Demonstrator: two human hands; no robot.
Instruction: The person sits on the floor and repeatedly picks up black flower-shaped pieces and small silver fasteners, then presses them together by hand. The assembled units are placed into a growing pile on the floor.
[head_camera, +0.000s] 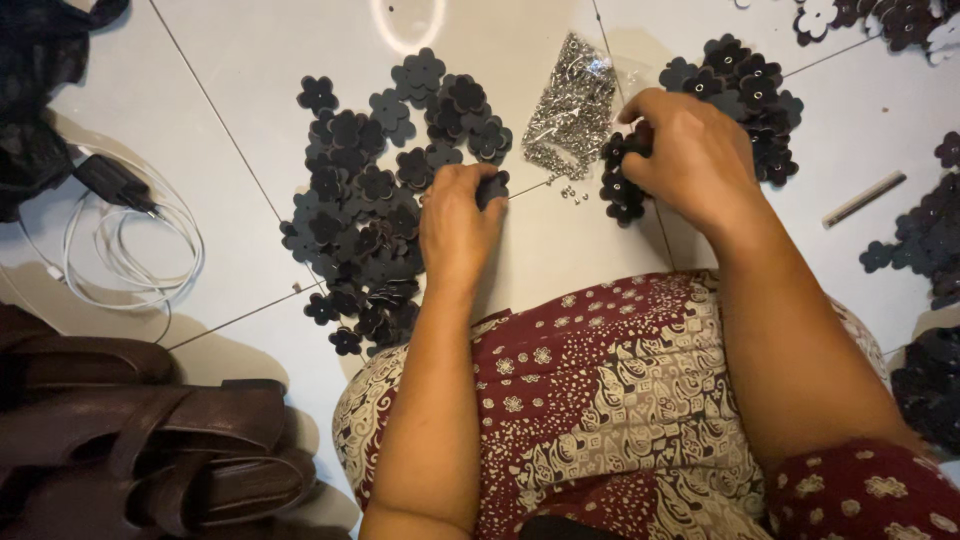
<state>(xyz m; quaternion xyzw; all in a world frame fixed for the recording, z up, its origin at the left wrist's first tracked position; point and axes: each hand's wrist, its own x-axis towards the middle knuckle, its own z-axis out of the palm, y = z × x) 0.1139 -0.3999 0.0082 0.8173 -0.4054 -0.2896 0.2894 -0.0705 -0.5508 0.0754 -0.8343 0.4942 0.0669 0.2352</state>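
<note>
- The left hand (458, 215) is pinching a black flower-shaped leather piece (491, 187) at the large pile's (375, 210) three o'clock edge.
- The right hand (690, 155) is gripping a small stack of black flowers (620, 185), at three o'clock from the clear bag of silver rivets (572, 105).

Flower cut-outs and rivets spread on the floor before a seated person.

A big heap of flower cut-outs (375, 205) lies to the left, the bag of rivets (573, 108) in the middle behind the hands, a smaller heap (740, 90) to the right. The left hand (458, 225) rests at the big heap's edge; the right hand (690, 160) sits between bag and smaller heap. A cable (130, 250) lies far left, straps (140, 430) nearer the person.
</note>
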